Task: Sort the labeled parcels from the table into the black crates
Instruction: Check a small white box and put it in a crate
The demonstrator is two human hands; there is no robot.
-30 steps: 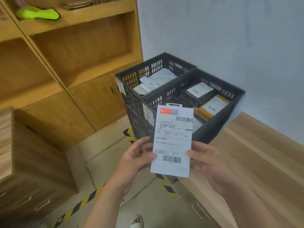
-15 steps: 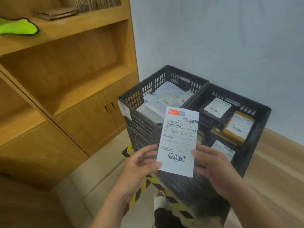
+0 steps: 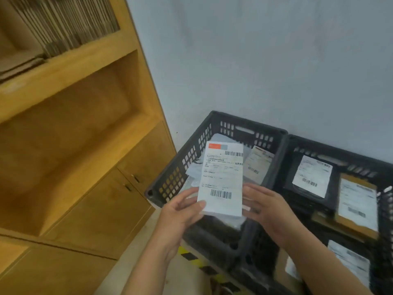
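1 labeled parcel [image 3: 223,179] sits over the left black crate [image 3: 180,167], pinched by the left hand [image 3: 180,211], the right hand [image 3: 270,211] touching its edge with straight fingers [image 3: 253,192].

two crates stand side by side against the wall [image 3: 255,60]: left crate [image 3: 191,158] beside the shelf unit [image 3: 74,124], right crate [image 3: 340,151] to its right. parcels [image 3: 312,175] lie in both. over the left crate, a parcel [image 3: 222,177] sits between left hand [image 3: 180,211] and right hand [image 3: 268,209].

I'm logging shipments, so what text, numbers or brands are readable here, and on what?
Label on the held parcel: print and two barcodes, all too blurred to read.
Labels inside the left crate and right crate: too small and blurred to read.
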